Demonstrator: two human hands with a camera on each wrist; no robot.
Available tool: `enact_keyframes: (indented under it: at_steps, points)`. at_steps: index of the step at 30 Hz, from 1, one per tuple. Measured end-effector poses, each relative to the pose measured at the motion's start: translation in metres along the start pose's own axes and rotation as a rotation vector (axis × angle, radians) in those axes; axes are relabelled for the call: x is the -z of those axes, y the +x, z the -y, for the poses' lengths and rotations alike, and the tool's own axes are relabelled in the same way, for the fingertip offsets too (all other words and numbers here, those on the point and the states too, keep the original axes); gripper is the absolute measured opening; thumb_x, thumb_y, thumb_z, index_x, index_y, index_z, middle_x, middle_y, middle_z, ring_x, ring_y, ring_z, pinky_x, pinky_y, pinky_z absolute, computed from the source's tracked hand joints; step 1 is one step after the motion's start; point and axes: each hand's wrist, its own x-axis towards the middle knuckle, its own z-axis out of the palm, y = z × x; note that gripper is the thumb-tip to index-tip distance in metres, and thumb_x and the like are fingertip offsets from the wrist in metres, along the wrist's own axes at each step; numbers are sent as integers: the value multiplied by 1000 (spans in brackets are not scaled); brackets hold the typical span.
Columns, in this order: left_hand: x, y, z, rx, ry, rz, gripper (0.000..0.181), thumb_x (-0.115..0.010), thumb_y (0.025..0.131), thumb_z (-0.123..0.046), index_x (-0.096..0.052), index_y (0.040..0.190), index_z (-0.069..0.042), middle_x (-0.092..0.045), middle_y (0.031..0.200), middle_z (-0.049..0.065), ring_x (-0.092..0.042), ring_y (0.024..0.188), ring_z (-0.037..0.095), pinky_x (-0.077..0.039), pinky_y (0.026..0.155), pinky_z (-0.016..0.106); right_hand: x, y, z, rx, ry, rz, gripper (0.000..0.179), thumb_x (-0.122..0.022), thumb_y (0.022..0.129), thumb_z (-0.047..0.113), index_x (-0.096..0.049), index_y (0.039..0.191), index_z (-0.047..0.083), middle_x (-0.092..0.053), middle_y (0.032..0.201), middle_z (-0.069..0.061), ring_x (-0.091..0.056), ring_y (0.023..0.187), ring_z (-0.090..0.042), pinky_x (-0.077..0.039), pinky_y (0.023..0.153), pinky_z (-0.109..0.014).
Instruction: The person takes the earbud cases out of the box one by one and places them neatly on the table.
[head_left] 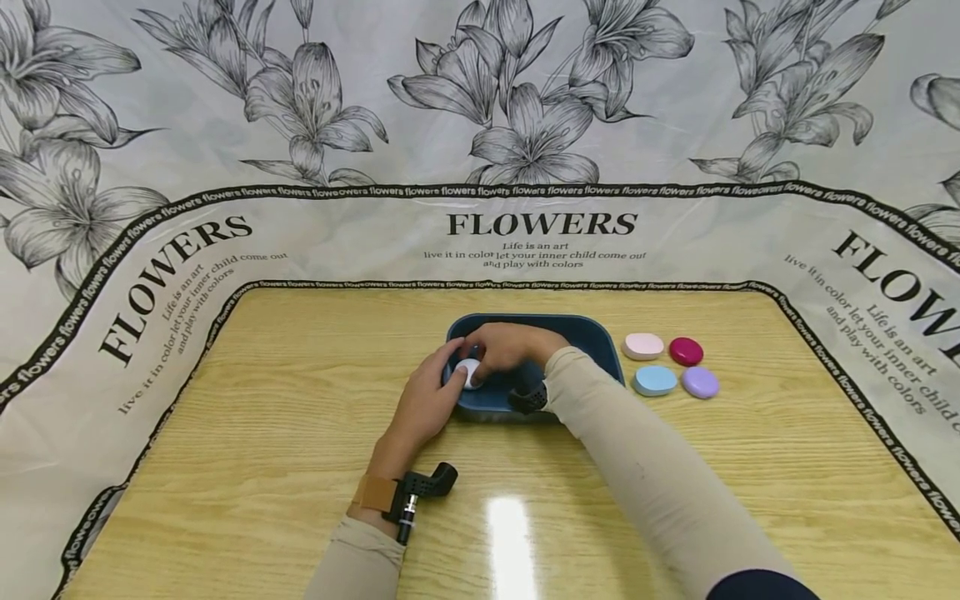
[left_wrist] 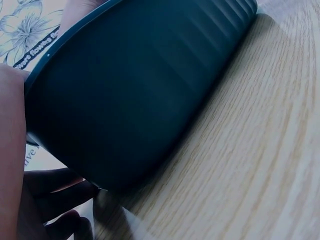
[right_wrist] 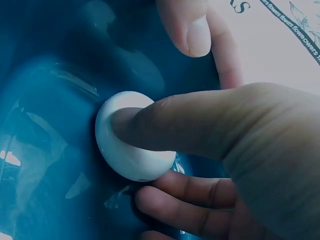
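Note:
A dark blue plastic basin (head_left: 596, 337) with rounded corners sits on the wooden table. My left hand (head_left: 422, 398) grips its left end, thumb over the rim and fingers around the outside wall, with some fingertips low by the base in the left wrist view. Reaching down into the basin, my right hand (head_left: 512, 346) pinches a smooth white rounded piece (right_wrist: 125, 161). The right thumb presses on its top face and other fingers lie along its side. The left thumb comes close to this piece in the head view.
Right of the basin lie a pale pink oval piece (head_left: 643, 347), a dark red round piece (head_left: 686, 351), a light blue oval piece (head_left: 655, 381) and a lilac round piece (head_left: 700, 382). A flower-printed cloth (head_left: 540, 225) borders the wooden table (head_left: 300, 375).

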Motion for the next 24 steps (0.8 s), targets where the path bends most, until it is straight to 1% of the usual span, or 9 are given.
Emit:
enact_keyframes:
  at_steps: [6,8,13,15,19,24]
  points:
    - [0,0,-2,11,7,2,50,-50,103,-34,-46,151,-24,-48,149,5,-42,139,23,-35,114,46,-2,-1,1,-2,-11,-24,35,-80,84,25,-65,113,13,-63,101,-1,-58,86,-17,-49,78,-33]
    - [-1,0,-2,13,10,-2,50,-50,103,-34,-46,151,-24,-49,149,5,-42,139,22,-35,114,45,-2,-1,1,2,-15,-28,34,-81,83,24,-64,110,12,-62,100,-1,-56,85,-17,-48,77,-32]
    - [-2,1,0,8,12,-11,48,-51,102,-34,-49,149,-24,-50,148,6,-43,138,21,-36,114,44,-2,-2,-1,-8,12,-3,33,-81,82,22,-62,105,10,-62,95,-2,-56,80,-17,-47,72,-30]
    - [-2,1,0,4,9,-11,48,-50,102,-34,-49,149,-23,-50,148,6,-43,138,21,-35,114,44,-2,-3,-2,-8,32,4,32,-81,82,21,-61,104,10,-62,94,-3,-56,79,-17,-47,71,-30]
    - [-1,0,-1,0,4,-8,48,-50,103,-35,-49,149,-23,-49,149,6,-43,139,23,-35,114,46,-2,-4,-8,7,79,-8,28,-77,82,17,-62,104,10,-63,93,-4,-58,77,-17,-49,69,-30]
    - [-1,0,-1,0,9,-12,46,-51,103,-32,-49,149,-23,-49,149,5,-42,139,22,-34,114,46,0,-7,-14,-7,221,-7,28,-72,84,9,-61,110,6,-65,95,-8,-64,76,-19,-55,68,-32]
